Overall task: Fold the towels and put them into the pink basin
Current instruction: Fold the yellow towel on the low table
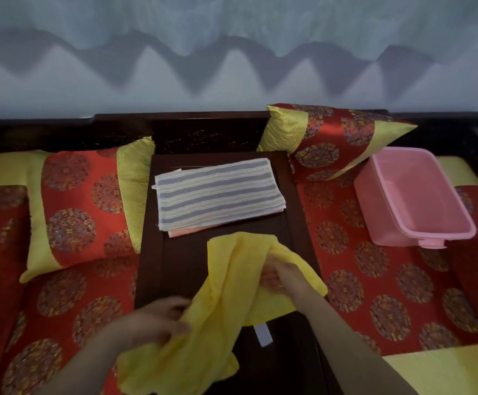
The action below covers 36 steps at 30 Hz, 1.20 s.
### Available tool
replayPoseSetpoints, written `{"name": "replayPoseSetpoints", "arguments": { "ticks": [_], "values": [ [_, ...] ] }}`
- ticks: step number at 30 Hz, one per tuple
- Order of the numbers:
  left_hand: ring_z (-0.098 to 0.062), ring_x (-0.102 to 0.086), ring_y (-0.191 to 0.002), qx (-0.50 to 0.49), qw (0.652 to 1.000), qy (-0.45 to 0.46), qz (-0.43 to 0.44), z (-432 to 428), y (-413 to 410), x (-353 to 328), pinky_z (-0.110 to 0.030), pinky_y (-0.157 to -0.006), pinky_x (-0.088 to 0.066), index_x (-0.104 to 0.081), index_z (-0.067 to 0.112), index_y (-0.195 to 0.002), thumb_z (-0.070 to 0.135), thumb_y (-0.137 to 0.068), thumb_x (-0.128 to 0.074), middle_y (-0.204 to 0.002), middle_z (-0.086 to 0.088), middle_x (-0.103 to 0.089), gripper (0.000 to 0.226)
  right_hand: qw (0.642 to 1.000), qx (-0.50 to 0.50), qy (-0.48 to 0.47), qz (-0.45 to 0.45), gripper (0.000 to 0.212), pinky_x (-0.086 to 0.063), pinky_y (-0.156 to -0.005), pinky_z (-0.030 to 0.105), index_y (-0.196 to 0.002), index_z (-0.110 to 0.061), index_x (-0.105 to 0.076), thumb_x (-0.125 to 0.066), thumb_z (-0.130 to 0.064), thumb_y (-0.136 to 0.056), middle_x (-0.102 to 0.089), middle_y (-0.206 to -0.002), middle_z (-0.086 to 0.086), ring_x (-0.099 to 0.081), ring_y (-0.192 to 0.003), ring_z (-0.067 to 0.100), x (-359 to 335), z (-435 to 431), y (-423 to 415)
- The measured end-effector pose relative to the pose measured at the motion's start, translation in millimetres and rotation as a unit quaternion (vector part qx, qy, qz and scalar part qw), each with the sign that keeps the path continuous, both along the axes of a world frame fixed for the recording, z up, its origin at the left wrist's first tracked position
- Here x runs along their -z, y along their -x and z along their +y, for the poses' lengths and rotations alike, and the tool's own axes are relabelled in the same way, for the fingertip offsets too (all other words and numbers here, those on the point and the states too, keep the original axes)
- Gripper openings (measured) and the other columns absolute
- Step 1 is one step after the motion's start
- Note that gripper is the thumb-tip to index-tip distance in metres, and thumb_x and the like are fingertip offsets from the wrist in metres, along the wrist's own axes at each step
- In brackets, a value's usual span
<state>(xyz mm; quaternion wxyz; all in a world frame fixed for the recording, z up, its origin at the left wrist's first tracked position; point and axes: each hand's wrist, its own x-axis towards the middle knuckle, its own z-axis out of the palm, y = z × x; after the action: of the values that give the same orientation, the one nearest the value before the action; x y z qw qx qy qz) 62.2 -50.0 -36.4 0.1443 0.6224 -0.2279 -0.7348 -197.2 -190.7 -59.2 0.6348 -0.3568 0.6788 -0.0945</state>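
Towels are the job. Red cushions (374,280) cover a wide bench, and a dark table (180,266) sits in the middle. A pink basin (411,195) waits near the right end, with nothing in it. A striped towel (217,192) lies folded at the table's back edge. A yellow towel (217,303) hangs bunched over the front edge. The left hand (158,320) and right hand (280,276) both pinch it tight. To fold well, find two corners, pull it flat, then match the edges.
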Motion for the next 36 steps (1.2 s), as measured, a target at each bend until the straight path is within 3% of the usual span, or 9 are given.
{"name": "replayPoseSetpoints", "arguments": {
  "ticks": [4, 9, 11, 14, 18, 23, 27, 30, 36],
  "values": [
    [-0.019, -0.059, -0.097, -0.078, 0.965, 0.150, -0.202, -43, 29, 18, -0.026, -0.074, -0.048, -0.045, 0.018, -0.125, 0.025, -0.067, -0.084, -0.111, -0.005, -0.056, 0.071, 0.986, 0.135, -0.030, -0.089, 0.025, -0.054, -0.082, 0.040, -0.083, -0.005, -0.064, -0.049, -0.022, -0.094, -0.066, -0.086, 0.014, -0.063, -0.085, 0.029, 4, 2, -17],
    [-0.013, -0.062, -0.075, 0.040, 0.905, 0.246, -0.345, -53, 54, 25, -0.029, -0.069, -0.051, -0.067, 0.013, -0.080, 0.012, -0.078, -0.069, -0.075, 0.004, -0.064, 0.003, 0.927, 0.251, -0.124, -0.250, 0.021, -0.059, -0.063, 0.032, -0.090, 0.006, -0.061, -0.040, 0.007, -0.091, -0.063, -0.089, 0.018, -0.063, -0.080, 0.028, -3, 10, -24],
    [-0.013, -0.064, -0.063, -0.045, 0.927, 0.237, -0.287, -50, 55, 22, -0.028, -0.062, -0.052, -0.071, 0.011, -0.071, 0.003, -0.082, -0.061, -0.064, 0.002, -0.068, 0.017, 0.912, 0.263, -0.185, -0.256, 0.013, -0.053, -0.043, 0.019, -0.092, 0.009, -0.061, -0.048, 0.003, -0.092, -0.062, -0.087, 0.019, -0.068, -0.063, 0.022, -5, 14, -27],
    [-0.025, -0.068, -0.074, -0.172, 0.956, 0.161, -0.173, -50, 53, 15, -0.036, -0.065, -0.055, -0.068, 0.006, -0.083, 0.005, -0.088, -0.057, -0.073, -0.009, -0.070, 0.012, 0.952, 0.117, -0.193, -0.205, 0.017, -0.042, -0.035, 0.015, -0.085, -0.003, -0.061, -0.062, -0.019, -0.089, -0.061, -0.073, 0.006, -0.061, -0.050, 0.010, -3, 16, -36],
    [-0.021, -0.065, -0.088, -0.181, 0.979, 0.067, -0.070, -48, 54, 9, -0.031, -0.070, -0.052, -0.063, 0.008, -0.106, 0.024, -0.083, -0.069, -0.097, -0.011, -0.068, 0.029, 0.984, -0.054, -0.131, -0.105, 0.030, -0.040, -0.059, 0.026, -0.083, -0.023, -0.064, -0.071, -0.049, -0.071, -0.060, -0.080, -0.005, -0.050, -0.072, 0.011, -6, 14, -49],
    [-0.019, -0.058, -0.085, -0.181, 0.979, 0.049, -0.076, -50, 56, -3, -0.029, -0.069, -0.049, -0.057, 0.006, -0.113, 0.007, -0.074, -0.075, -0.097, -0.011, -0.062, 0.042, 0.976, -0.044, -0.137, -0.164, 0.013, -0.038, -0.065, 0.027, -0.086, -0.024, -0.061, -0.062, -0.037, -0.086, -0.057, -0.078, -0.005, -0.047, -0.071, 0.011, -18, 12, -46],
    [-0.020, -0.062, -0.088, -0.204, 0.974, 0.096, 0.002, -56, 40, -34, -0.036, -0.085, -0.052, -0.067, 0.011, -0.092, 0.004, -0.078, -0.071, -0.095, -0.010, -0.069, 0.017, 0.982, -0.015, -0.087, -0.167, 0.006, -0.043, -0.061, 0.025, -0.091, -0.017, -0.060, -0.054, -0.015, -0.090, -0.057, -0.079, 0.000, -0.051, -0.070, 0.013, -39, 3, -46],
    [-0.014, -0.066, -0.075, -0.210, 0.966, 0.151, 0.027, -64, 32, -74, -0.028, -0.071, -0.055, -0.063, 0.012, -0.090, 0.005, -0.085, -0.063, -0.083, -0.003, -0.070, 0.009, 0.981, -0.010, -0.041, -0.190, 0.010, -0.047, -0.063, 0.031, -0.088, -0.011, -0.060, -0.050, -0.011, -0.092, -0.060, -0.081, 0.006, -0.056, -0.074, 0.018, -73, -10, -42],
    [-0.010, -0.066, -0.065, -0.277, 0.914, 0.287, 0.074, -68, 22, -154, -0.025, -0.058, -0.058, -0.052, 0.008, -0.112, 0.008, -0.094, -0.049, -0.088, -0.007, -0.063, 0.019, 0.941, -0.067, -0.054, -0.328, 0.048, -0.042, -0.102, 0.050, -0.125, -0.021, -0.061, -0.038, -0.052, -0.095, -0.065, -0.123, 0.009, -0.057, -0.116, 0.029, -129, -25, -10]
  ]
}}
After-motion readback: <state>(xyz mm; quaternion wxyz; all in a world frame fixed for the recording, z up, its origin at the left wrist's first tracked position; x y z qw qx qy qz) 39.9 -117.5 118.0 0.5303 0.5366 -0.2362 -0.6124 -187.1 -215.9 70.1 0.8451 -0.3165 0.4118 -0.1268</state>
